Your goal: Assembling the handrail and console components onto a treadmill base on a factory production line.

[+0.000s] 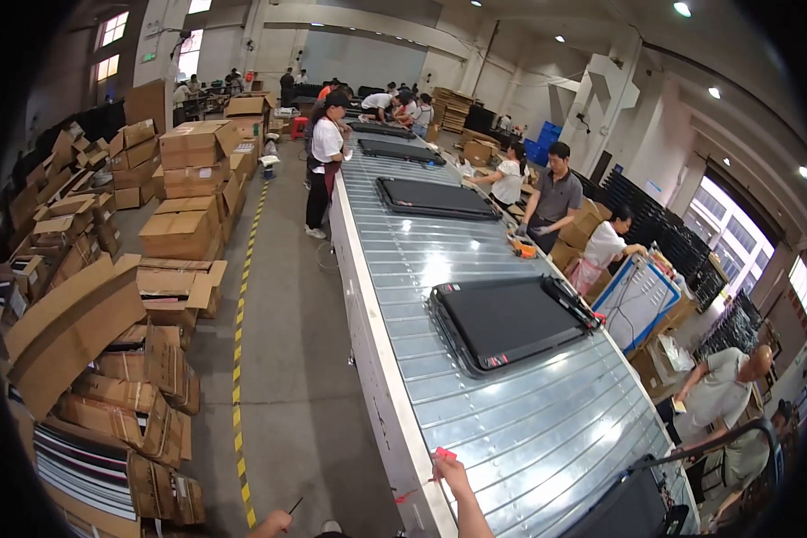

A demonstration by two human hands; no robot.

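My left hand point(275, 522) is at the lower edge, its fingers closed round a thin dark rod point(297, 506) that points up and to the right. Over the near edge of the long metal conveyor point(457, 421), my right hand point(455, 476) pinches a small flat red piece point(444, 455). Just below it, a bit of red material point(406, 496) shows on the conveyor's pale side. Farther along lies a black rectangular framed panel point(516, 321) with small red-and-white labels at its corners. Another dark panel point(623, 507) is partly visible at the lower right.
Stacked cardboard boxes point(181, 229) fill the left, beyond a yellow-black floor stripe point(239, 359). More black panels point(435, 197) lie along the conveyor. A person in a white top point(328, 143) stands at its left side; several others work on the right, near an orange tool point(523, 249).
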